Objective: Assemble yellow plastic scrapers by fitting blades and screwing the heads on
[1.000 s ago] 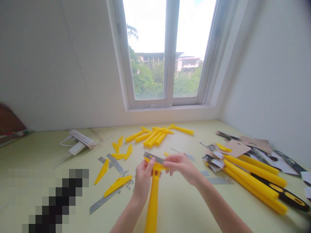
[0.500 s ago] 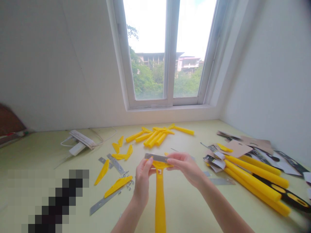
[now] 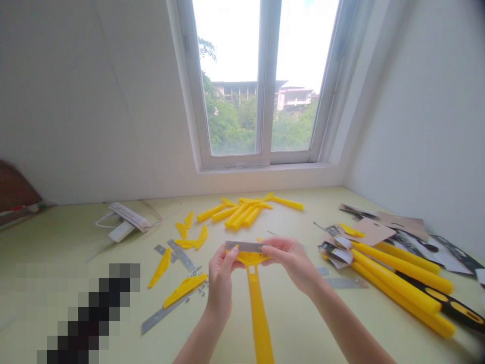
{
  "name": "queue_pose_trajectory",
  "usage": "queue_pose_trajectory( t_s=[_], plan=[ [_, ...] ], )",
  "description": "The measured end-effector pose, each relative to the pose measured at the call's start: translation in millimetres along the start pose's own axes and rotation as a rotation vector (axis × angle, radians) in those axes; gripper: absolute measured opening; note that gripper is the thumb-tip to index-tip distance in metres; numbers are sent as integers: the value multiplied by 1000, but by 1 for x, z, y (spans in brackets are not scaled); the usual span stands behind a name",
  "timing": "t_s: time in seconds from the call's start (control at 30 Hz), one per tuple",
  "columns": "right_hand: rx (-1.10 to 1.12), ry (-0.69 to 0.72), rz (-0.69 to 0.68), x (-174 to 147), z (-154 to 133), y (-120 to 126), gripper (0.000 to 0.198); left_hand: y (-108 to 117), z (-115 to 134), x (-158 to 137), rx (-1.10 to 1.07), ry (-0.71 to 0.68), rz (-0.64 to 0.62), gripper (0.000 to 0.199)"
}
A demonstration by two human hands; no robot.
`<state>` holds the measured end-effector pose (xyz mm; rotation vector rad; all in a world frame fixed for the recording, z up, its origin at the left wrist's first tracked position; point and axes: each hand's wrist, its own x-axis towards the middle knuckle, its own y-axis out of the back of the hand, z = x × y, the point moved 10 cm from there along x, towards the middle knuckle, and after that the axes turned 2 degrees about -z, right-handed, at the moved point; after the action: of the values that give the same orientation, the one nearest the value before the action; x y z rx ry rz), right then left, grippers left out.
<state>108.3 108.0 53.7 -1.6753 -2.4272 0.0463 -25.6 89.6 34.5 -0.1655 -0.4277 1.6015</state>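
Between my hands is a yellow scraper handle (image 3: 258, 313), its wide head up and its grip pointing down toward me. A flat grey metal blade (image 3: 244, 246) lies along the top of that head. My left hand (image 3: 222, 273) is closed on the left end, thumb on the blade and fingers behind. With its fingers pinched, my right hand (image 3: 290, 260) grips the right end of the blade and head. Left of my hands lie yellow clamp pieces (image 3: 185, 289), loose blades (image 3: 162, 314) and small screws (image 3: 202, 283).
Several yellow handles (image 3: 238, 215) are piled near the window wall. At right lie long yellow handles (image 3: 397, 275), a black-and-yellow handle (image 3: 454, 306), cardboard pieces (image 3: 401, 222) and flat blades (image 3: 346, 283). A white power strip (image 3: 129, 216) with a cord rests at back left.
The scraper's grip has swung to the right at its lower end, and its head has levelled slightly. Both hands keep their hold on the blade and head.
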Motion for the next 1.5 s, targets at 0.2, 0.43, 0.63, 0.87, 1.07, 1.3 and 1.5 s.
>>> queue_pose_trajectory(
  t_s=[0.2, 0.43, 0.63, 0.87, 1.07, 1.3, 1.5],
  plan=[
    [-27, 2, 43, 1, 0, 6, 27, -3, 0, 1, 30, -1, -21, 18],
    [-53, 8, 53, 2, -2, 7, 25, -4, 2, -1, 90, -9, -44, 20],
    [-54, -5, 82, 2, 0, 12, 25, -9, 1, 0, 95, 8, -77, 21],
    [-25, -45, 107, 1, 3, 16, 27, -8, 2, 0, 100, -2, -63, 21],
    [-51, -56, 79, 0, 2, 13, 26, -9, 3, -1, 103, 7, -69, 22],
    [-23, -47, 94, 0, 2, 13, 25, -5, 1, -1, 101, -4, -41, 18],
    [27, -66, 91, -1, 3, 9, 19, -2, 4, -1, 153, -28, -22, 19]
  ],
)
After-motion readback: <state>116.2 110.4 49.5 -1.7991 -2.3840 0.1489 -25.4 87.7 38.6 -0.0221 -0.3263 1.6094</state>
